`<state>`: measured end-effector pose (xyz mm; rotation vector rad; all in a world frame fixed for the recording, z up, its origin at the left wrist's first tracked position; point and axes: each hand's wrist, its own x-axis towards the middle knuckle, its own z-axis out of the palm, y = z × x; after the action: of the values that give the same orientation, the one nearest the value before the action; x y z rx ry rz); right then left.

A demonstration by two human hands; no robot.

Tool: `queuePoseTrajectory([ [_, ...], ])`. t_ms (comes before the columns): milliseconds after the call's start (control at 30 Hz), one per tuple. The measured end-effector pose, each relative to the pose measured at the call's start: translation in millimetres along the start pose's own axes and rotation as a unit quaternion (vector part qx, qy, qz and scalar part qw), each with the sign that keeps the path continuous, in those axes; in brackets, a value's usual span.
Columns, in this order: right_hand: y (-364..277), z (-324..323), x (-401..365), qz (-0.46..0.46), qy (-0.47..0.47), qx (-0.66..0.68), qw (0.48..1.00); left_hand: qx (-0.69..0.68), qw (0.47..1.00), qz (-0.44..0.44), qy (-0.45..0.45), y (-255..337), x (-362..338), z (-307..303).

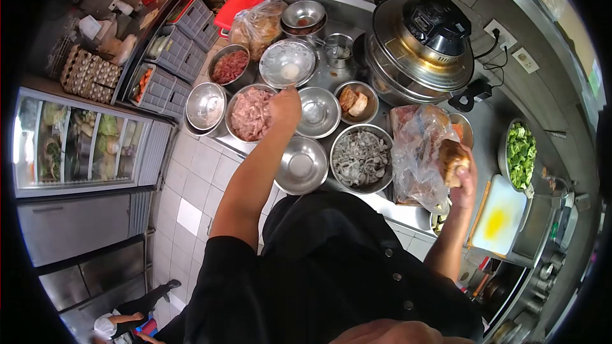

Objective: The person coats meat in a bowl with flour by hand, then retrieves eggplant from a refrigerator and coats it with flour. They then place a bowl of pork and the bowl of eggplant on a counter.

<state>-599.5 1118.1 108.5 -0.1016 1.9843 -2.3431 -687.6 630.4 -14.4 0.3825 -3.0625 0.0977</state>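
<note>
My left hand [286, 107] is over the right edge of the bowl of pale pink sliced meat [251, 113], below a bowl with white powder [288, 64]. Its fingers are bent together, and what they hold, if anything, is hidden. My right hand [464, 181] grips a browned piece of meat [454, 163] above the plastic bag [421, 146] that lies over large meat pieces. An empty steel bowl [318, 112] is just right of my left hand. Browned chunks [352, 100] sit in a small bowl between the hands.
A glass-lidded cooker [414, 51] stands at the back. Around the counter are a bowl of grey-white strips [361, 158], chopped greens [521, 155] and a white cutting board [498, 216]. A glass-door fridge [76, 146] is at left. Another person [121, 322] is at lower left.
</note>
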Motion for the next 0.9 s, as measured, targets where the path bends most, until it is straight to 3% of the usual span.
queuePoseTrajectory([
  [67,-8,28,10,-0.015,-0.039,-0.103,0.994,-0.020,1.000,-0.011,0.010,-2,-5,-19],
  [167,-26,77,17,-0.070,-0.038,-0.148,0.986,-0.104,0.993,-0.060,0.013,-6,-15,-42],
  [233,-30,103,27,-0.083,-0.043,-0.183,0.979,-0.145,0.978,0.048,0.139,-12,-21,-52],
  [300,-23,131,40,-0.116,-0.057,-0.236,0.963,-0.172,0.976,0.042,0.127,-11,-36,-88],
  [367,-20,173,51,-0.106,-0.089,-0.268,0.953,-0.226,0.947,0.102,0.205,-17,-55,-117],
  [400,-14,191,59,-0.146,-0.103,-0.322,0.930,-0.226,0.947,0.101,0.205,-19,-64,-117],
  [500,2,251,75,-0.185,-0.141,-0.406,0.884,-0.251,0.941,0.065,0.219,-24,-87,-106],
  [533,19,265,83,-0.258,-0.147,-0.406,0.864,-0.270,0.937,0.013,0.222,-24,-90,-96],
  [567,19,281,87,-0.200,-0.195,-0.419,0.864,-0.288,0.930,-0.038,0.225,-24,-94,-85],
  [600,26,292,94,-0.224,-0.238,-0.420,0.847,-0.288,0.929,-0.040,0.227,-26,-99,-75],
  [633,38,300,102,-0.248,-0.280,-0.420,0.827,-0.530,0.831,-0.141,0.098,-28,-104,-64],
  [667,51,304,113,-0.249,-0.282,-0.431,0.820,-0.721,0.653,-0.228,-0.039,-32,-108,-56],
  [700,61,310,135,-0.248,-0.275,-0.351,0.860,-0.721,0.653,-0.229,-0.037,-36,-113,-47],
  [733,60,318,159,-0.236,-0.227,-0.316,0.891,-0.750,0.616,-0.237,-0.047,-41,-119,-39],
  [800,105,332,237,-0.133,-0.092,-0.285,0.945,-0.787,0.555,-0.255,-0.081,-53,-127,-31],
  [900,168,333,344,-0.112,-0.007,-0.485,0.867,-0.789,0.539,-0.276,-0.107,-63,-133,-33],
])
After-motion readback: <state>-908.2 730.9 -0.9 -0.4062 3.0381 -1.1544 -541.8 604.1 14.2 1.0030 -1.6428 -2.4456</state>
